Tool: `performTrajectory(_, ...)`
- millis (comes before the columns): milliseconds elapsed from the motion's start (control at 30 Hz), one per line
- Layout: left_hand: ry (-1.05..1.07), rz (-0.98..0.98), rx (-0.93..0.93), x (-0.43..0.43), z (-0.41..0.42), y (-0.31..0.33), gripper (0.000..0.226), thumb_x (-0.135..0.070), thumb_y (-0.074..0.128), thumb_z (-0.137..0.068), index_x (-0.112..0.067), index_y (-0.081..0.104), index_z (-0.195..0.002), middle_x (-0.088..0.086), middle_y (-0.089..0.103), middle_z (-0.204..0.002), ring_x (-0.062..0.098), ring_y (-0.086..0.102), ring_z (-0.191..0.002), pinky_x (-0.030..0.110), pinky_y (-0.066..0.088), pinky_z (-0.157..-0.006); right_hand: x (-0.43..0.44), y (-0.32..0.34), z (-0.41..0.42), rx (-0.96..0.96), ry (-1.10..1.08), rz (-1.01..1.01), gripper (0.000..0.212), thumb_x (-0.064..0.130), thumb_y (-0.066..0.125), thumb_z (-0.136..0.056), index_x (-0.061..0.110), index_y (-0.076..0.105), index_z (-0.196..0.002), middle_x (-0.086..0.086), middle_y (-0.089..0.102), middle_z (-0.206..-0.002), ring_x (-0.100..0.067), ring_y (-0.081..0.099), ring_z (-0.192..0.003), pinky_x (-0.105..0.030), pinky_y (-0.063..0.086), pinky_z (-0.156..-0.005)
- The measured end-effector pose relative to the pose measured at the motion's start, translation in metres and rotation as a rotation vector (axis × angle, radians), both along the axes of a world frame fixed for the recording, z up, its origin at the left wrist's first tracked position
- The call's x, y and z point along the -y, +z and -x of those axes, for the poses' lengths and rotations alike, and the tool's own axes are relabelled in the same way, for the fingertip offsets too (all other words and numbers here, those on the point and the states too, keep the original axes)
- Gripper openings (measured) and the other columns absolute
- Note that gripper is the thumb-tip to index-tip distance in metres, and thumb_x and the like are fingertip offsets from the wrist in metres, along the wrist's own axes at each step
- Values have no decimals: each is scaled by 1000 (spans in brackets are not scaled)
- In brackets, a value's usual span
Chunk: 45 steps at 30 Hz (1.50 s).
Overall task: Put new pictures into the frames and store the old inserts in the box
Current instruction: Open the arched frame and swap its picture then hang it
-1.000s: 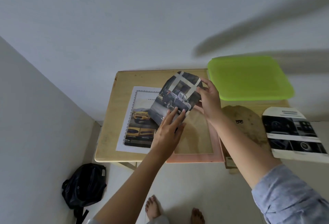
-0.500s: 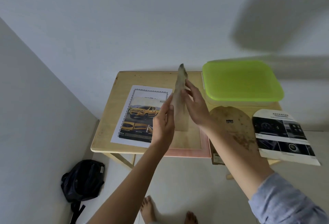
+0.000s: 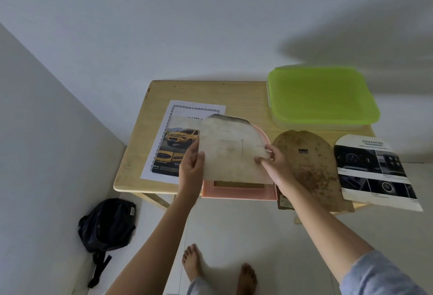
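An arch-shaped picture insert (image 3: 230, 152) is held over the pink frame (image 3: 239, 192), its stained pale back facing up. My left hand (image 3: 191, 168) grips its left edge and my right hand (image 3: 273, 162) pinches its right edge. The pink frame lies face down at the table's front edge, mostly covered by the insert. To its right lies the brown arch-shaped backing board (image 3: 309, 166). A yellow-car picture (image 3: 178, 152) rests on a bordered white sheet at the left. Another arch-cut picture with dark car-interior photos (image 3: 375, 173) lies at the far right. The box with a green lid (image 3: 321, 98) stands shut at the back right.
The small wooden table (image 3: 210, 93) stands against a white wall. A black backpack (image 3: 107, 224) lies on the floor at the left under the table's corner. My bare feet (image 3: 220, 271) are on the pale floor in front of the table.
The insert has been turned over: a second ago its printed car side faced up, then it stood edge-on, and its blank back now faces up. Both hands stayed on it.
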<state>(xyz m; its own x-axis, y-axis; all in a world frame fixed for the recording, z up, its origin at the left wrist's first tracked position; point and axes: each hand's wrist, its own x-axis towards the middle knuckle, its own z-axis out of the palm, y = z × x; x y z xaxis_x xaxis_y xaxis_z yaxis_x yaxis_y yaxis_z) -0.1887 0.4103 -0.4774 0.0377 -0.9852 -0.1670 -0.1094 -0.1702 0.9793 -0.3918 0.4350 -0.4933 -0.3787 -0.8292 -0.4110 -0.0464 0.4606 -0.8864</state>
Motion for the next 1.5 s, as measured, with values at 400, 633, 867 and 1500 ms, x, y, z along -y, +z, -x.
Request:
performTrajectory(400, -202, -157, 505, -8, 8, -54, 48, -17, 54, -92, -12, 39, -137, 9, 34, -130, 23, 41, -116, 41, 45, -99, -28, -27, 12, -595, 250, -68, 62, 32, 63, -85, 10, 37, -137, -9, 43, -134, -23, 42, -122, -27, 33, -95)
performTrajectory(633, -277, -117, 730, -3, 5, -63, 68, -30, 59, -89, -11, 24, -144, 11, 26, -135, 26, 26, -126, 40, 33, -106, -30, -28, 7, -669, 285, -77, 59, 27, 62, -87, 8, 37, -136, -12, 35, -121, -23, 40, -107, -14, 23, -76)
performTrajectory(867, -320, -65, 721, 5, 1, -65, 63, -28, 55, -91, -18, 22, -145, 11, 28, -135, 26, 28, -126, 41, 33, -105, -20, -32, -1, -721, 343, -111, 62, 29, 56, -91, 9, 28, -142, -12, 32, -128, -21, 38, -114, -19, 30, -87)
performTrajectory(1500, -141, -72, 849, 25, -15, -60, 53, -25, 52, -90, -11, 33, -138, 13, 35, -123, 26, 36, -113, 39, 35, -98, 10, -43, -27, -811, 425, -111, 56, 29, 44, -96, 18, 21, -145, -13, 36, -121, -26, 42, -107, -31, 40, -88)
